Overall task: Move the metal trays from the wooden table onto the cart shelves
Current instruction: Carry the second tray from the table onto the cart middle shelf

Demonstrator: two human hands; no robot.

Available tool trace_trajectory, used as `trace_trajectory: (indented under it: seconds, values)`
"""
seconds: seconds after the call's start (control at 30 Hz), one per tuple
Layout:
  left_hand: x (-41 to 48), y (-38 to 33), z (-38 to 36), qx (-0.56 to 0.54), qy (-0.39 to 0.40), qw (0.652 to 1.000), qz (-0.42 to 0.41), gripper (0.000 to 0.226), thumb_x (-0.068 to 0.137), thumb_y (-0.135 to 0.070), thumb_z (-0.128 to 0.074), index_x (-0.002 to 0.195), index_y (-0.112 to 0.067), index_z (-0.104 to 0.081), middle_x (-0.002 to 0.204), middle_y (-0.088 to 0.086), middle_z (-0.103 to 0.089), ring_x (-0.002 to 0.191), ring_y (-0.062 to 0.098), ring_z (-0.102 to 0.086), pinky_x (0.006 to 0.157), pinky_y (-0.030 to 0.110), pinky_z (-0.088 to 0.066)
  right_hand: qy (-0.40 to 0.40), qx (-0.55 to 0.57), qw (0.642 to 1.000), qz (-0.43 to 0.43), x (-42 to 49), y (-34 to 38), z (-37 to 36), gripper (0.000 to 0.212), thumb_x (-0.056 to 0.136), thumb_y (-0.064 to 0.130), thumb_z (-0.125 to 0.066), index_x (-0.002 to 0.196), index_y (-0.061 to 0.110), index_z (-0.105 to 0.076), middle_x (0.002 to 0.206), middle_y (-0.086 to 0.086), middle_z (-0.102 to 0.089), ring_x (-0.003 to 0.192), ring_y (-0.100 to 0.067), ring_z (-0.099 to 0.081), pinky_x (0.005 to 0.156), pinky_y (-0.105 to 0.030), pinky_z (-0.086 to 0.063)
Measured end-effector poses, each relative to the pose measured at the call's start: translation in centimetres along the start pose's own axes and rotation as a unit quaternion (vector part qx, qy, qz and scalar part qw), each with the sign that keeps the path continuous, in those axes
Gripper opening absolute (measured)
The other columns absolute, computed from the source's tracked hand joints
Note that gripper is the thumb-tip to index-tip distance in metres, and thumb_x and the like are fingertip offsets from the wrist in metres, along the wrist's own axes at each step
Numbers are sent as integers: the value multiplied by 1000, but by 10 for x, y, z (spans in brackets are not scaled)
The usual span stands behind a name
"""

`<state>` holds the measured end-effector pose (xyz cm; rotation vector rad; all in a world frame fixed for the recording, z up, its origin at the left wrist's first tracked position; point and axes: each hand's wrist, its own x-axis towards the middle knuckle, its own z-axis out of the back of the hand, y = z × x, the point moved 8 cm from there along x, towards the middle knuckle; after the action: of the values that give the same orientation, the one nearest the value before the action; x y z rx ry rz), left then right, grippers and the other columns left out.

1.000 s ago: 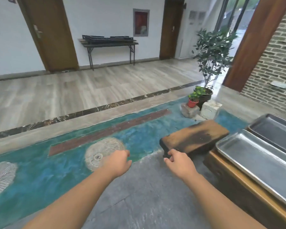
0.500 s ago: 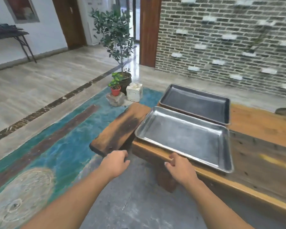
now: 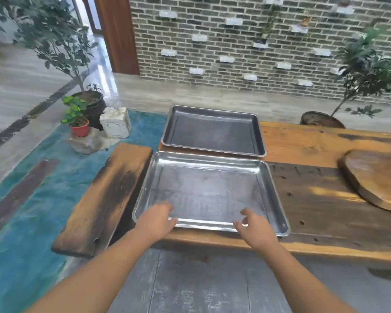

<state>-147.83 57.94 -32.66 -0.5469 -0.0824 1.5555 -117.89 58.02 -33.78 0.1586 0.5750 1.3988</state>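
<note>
— At the left end of the wooden table [image 3: 325,141]: how many trays?
— 2. Bright near tray [image 3: 203,193] by the table's near edge and darker far tray [image 3: 212,132] by its far edge. Just beside each other; touching or not, cannot tell.
— Lying which way?
— Both flat, open side up, long axis along the table's length, left to right. Far tray turned very slightly off that line.
— Hands?
— 2, both bare, both at the near tray's near rim. Left hand [image 3: 157,219] over the rim by the tray's near-left corner, fingers bent, thumb along the rim; gripping or only resting, cannot tell. Right hand [image 3: 255,227] toward the near-right corner, half open, fingers curved like a claw over the rim, closed round nothing.
— Anything else on the table?
— 1 rounded wooden slab [image 3: 375,181] on its right part, well apart from both trays.
— And off the table?
— 1 dark-stained plank bench [image 3: 104,195] against its left end. Beyond that end, 1 white block [image 3: 115,123]. 3 potted plants: big leafy plant [image 3: 54,37] and small plant in a red pot [image 3: 77,118] beyond the left end, third plant [image 3: 366,71] behind the far edge.
</note>
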Motion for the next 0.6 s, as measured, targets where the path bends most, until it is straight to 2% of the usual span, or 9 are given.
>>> trace_trajectory:
  seconds: [0.23,0.3,0.43,0.6]
  values:
    - [66,4,-5,-7,21,1000,-11,61,93,-49,-58,143,-18,-42,138,7,-57,122,24,-58,99,38,-49,14,8,999,-50,40,-35,-4,60,89,51,-59,138,19,-46,128,-8,-62,116,-26,-59,92,-38,-49]
    - [81,6,-11,-4,34,999,2,69,93,-50,-58,149,-18,-35,144,7,-52,127,25,-55,103,39,-47,20,1,998,-60,58,-45,-5,64,89,53,-59,141,19,-42,134,-9,-56,119,-27,-57,93,-39,-48]
    - [114,11,-22,8,49,998,31,70,92,-51,-59,148,-15,-37,142,11,-52,128,27,-53,106,39,-44,28,-19,998,-62,104,-63,-8,69,89,52,-60,144,17,-36,141,-11,-45,123,-32,-52,92,-39,-45]
    - [151,25,-28,-15,33,995,91,74,90,-46,-64,150,-17,-30,145,11,-44,130,29,-49,106,39,-42,64,-44,995,-58,169,-98,-13,74,88,49,-62,148,14,-35,141,-14,-46,127,-33,-49,101,-40,-44]
